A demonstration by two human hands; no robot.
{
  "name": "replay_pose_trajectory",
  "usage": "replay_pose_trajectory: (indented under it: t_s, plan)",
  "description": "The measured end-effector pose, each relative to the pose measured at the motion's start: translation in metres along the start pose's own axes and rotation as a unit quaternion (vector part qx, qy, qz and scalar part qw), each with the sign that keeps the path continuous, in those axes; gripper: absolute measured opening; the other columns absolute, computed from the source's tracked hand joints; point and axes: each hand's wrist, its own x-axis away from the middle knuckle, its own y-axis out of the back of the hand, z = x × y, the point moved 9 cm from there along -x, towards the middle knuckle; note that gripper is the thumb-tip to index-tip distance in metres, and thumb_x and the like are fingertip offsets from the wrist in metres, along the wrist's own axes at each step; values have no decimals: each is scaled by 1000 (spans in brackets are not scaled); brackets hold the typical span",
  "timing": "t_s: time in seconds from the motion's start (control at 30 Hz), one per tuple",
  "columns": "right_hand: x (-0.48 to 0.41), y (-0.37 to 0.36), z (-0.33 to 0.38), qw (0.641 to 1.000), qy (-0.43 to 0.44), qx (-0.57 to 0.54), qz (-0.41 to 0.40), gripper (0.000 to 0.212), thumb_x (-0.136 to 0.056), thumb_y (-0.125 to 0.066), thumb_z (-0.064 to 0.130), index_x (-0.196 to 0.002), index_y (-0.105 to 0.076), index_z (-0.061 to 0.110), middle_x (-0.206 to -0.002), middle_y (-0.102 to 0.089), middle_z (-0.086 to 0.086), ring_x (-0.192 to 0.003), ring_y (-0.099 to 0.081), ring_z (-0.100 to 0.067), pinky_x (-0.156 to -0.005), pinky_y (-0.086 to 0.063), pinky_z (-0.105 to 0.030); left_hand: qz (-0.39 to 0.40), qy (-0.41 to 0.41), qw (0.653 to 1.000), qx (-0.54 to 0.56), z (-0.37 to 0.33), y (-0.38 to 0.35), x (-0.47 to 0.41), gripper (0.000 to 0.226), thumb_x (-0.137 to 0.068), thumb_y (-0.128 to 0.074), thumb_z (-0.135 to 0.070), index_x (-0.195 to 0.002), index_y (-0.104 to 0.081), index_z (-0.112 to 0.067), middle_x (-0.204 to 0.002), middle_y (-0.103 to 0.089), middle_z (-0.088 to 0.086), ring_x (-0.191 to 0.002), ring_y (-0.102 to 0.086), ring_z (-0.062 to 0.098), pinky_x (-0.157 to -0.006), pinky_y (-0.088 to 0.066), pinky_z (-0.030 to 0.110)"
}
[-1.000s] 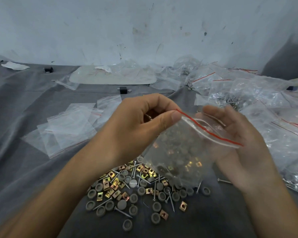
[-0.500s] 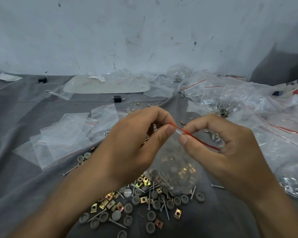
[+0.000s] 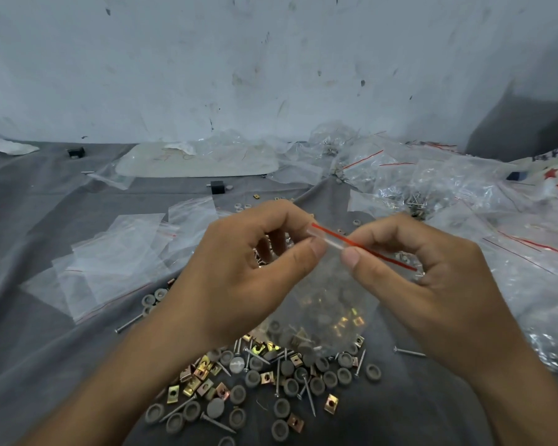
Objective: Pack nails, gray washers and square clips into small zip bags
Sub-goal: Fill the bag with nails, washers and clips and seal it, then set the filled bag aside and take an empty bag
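Between the two hands, a small clear zip bag [image 3: 332, 304] hangs by its top edge, its lower end touching the loose heap on the gray cloth [image 3: 45, 349]. The left hand [image 3: 239, 278] pinches the near end of the bag's red seal strip [image 3: 361, 244] between thumb and forefinger, its other fingers curled. The right hand [image 3: 432, 284] pinches the same strip just beside it, thumb tips almost meeting; the strip's far end disappears behind the right hand's curled fingers. Through the cloudy plastic, gray discs and brassy squares can be made out, but nothing thin enough to read as a nail, and no count is possible. Small metal bits show through the gap under the left hand's fingers; whether they lie in the palm or on the cloth behind it, I cannot tell. Below the hands lies the heap: gray washers [image 3: 290, 386], square clips [image 3: 194, 384] and nails [image 3: 309, 395] mixed together, partly covered by both forearms and cut off at the bottom edge. One lone nail [image 3: 409, 352] lies apart under the right wrist. Left of the left hand sit flat empty bags [image 3: 116, 262], overlapping. Beyond and right of the right hand spreads a crumpled mass of filled bags [image 3: 432, 185], their contents mostly lost in glare. A small black block [image 3: 217, 187] lies beyond the left hand.
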Motion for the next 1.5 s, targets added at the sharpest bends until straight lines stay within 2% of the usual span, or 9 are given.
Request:
replay_pose_trajectory:
  t_s: [0.2, 0.43, 0.7, 1.07, 1.17, 1.27, 1.37, 1.43, 1.5]
  plan:
    - [1, -7, -7, 999, -10, -24, 30, 10, -89, -76, 32, -82, -70, 28, -67, -64, 17, -56, -58, 1, -54, -39, -6, 10, 9, 1000, 5, 6, -4, 0, 14, -89, -65, -43, -93, -71, -30, -76, -61, -15, -66, -54, 11, -59, -47, 27]
    - [-1, -2, -8, 1000, -9, -1, 6, 11, -88, -76, 40, -84, -71, 31, -79, -70, 12, -72, -67, -6, -62, -47, -15, -33, 12, 998, 48, 6, 6, 1, 16, -85, -71, -42, -86, -72, -26, -71, -63, 6, -61, -52, 28, -55, -43, 42]
    - [-2, 8, -12, 1000, 0, 1, -8, 7, -85, -71, 38, -82, -69, 33, -77, -70, 18, -70, -65, 2, -64, -43, -5, -82, 9, 994, 67, 6, 18, 2, 17, -82, -74, -39, -80, -71, -22, -75, -66, 6, -67, -55, 31, -59, -46, 41]
    - [0, 29, -34, 994, -67, -24, -85, 56, -58, -89, 58, -57, -53, 15, -45, -44, 7, -43, -34, -2, -42, -27, -15, -94, 48, 990, 95, 33, 13, 2, 15, -82, -71, -52, -86, -74, -38, -79, -70, 4, -70, -58, 38, -60, -47, 38]
    - [0, 31, -44, 991, -73, -47, -102, 57, -67, -86, 55, -56, -48, 13, -45, -39, 11, -42, -31, -1, -41, -26, -13, -60, 77, 993, 70, 45, 9, 0, 24, -87, -63, -60, -101, -73, -43, -90, -73, 0, -79, -66, 28, -70, -52, 35]
    - [8, 72, -74, 969, -113, -4, -222, 53, -81, -82, 44, -60, -48, 11, -50, -40, 10, -48, -33, -3, -46, -34, -19, -39, 119, 991, -38, 80, 26, 0, 30, -95, -52, -61, -117, -65, -47, -108, -71, -15, -95, -67, 7, -77, -55, 32]
    - [34, 129, -125, 902, -240, 147, -327, 30, -85, -74, 47, -93, -61, 21, -95, -67, -2, -87, -61, -21, -87, -54, -49, -78, 204, 938, -270, 142, 78, 16, 26, -100, -55, -35, -123, -66, -29, -124, -68, -5, -109, -61, 12, -89, -50, 40]
    - [46, 140, -141, 872, -310, 206, -319, 53, -85, -70, 48, -130, -46, 34, -140, -55, -10, -129, -51, -36, -108, -40, -63, -52, 320, 847, -420, 192, 116, 44, 41, -99, -55, -36, -135, -60, -16, -141, -58, 12, -125, -54, 33, -103, -42, 47]
    - [44, 137, -135, 879, -286, 207, -319, 66, -84, -64, 52, -141, -32, 37, -151, -45, -9, -138, -42, -40, -112, -36, -63, -15, 416, 786, -458, 228, 136, 76, 45, -96, -55, -46, -129, -61, -16, -141, -57, 15, -123, -54, 37, -102, -42, 47]
